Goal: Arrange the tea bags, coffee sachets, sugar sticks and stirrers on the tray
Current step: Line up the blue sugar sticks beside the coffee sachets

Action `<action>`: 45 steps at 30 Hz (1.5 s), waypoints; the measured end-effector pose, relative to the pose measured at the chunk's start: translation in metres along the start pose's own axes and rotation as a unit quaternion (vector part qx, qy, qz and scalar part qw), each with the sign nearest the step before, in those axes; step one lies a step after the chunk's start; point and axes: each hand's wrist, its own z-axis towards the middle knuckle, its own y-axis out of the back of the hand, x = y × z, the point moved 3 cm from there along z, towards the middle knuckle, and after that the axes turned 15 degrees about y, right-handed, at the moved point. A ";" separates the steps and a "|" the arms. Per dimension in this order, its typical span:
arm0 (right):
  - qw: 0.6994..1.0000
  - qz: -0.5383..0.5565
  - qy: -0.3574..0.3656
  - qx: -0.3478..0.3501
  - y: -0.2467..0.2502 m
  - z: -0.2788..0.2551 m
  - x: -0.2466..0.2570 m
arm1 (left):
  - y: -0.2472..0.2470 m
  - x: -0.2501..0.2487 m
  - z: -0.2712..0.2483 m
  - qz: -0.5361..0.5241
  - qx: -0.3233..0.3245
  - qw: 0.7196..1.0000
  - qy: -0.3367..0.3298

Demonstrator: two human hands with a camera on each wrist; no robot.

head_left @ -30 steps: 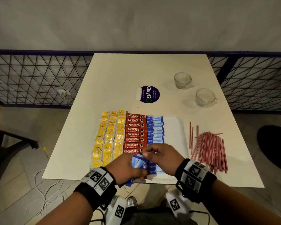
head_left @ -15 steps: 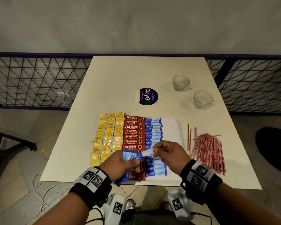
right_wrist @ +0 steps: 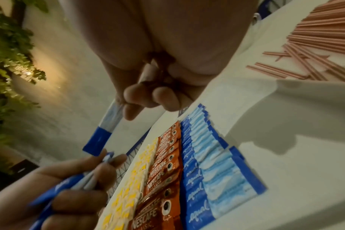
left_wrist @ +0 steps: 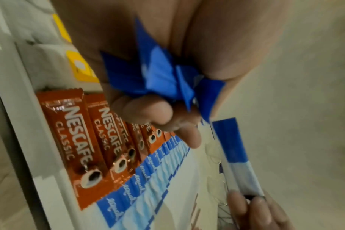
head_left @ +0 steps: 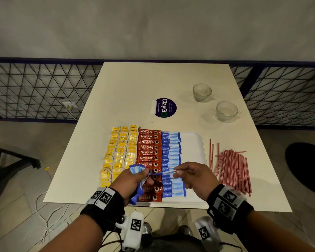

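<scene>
We note our left hand [head_left: 133, 180] clutching a sugar stick bundle [head_left: 137, 169]; right hand [head_left: 193, 176] fingers [head_left: 178, 172] pinch one stick [head_left: 165, 173] over the tray [head_left: 193, 146], near the bench's front edge.

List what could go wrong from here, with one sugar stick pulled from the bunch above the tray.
1. The left hand grips a fanned bunch of sugar sticks; some might slip onto the coffee sachets below.
2. The right hand pinches the single sugar stick only by one end, so it may land crooked in the sugar row.
3. The right wrist could brush the loose stirrers beside the tray.
</scene>
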 end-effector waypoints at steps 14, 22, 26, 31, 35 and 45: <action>1.000 -0.016 -0.008 0.004 -0.008 0.003 -0.008 | 0.008 -0.020 0.000 0.168 -0.087 0.967 -0.170; 0.986 0.004 -0.164 0.025 0.012 -0.015 -0.035 | 0.021 -0.003 0.009 0.220 -0.108 0.958 -0.152; 0.977 -0.043 -0.202 0.053 0.018 -0.023 -0.053 | 0.028 0.005 0.012 0.225 -0.108 0.959 -0.135; 0.974 -0.081 -0.202 0.063 0.016 -0.024 -0.070 | 0.028 0.011 0.013 0.229 -0.112 0.959 -0.127; 0.971 -0.118 -0.196 0.069 0.014 -0.022 -0.071 | 0.027 0.012 0.009 0.218 -0.112 0.962 -0.120; 0.918 -0.341 -0.168 0.112 0.009 -0.019 -0.060 | 0.035 0.015 0.013 0.220 -0.107 0.962 -0.122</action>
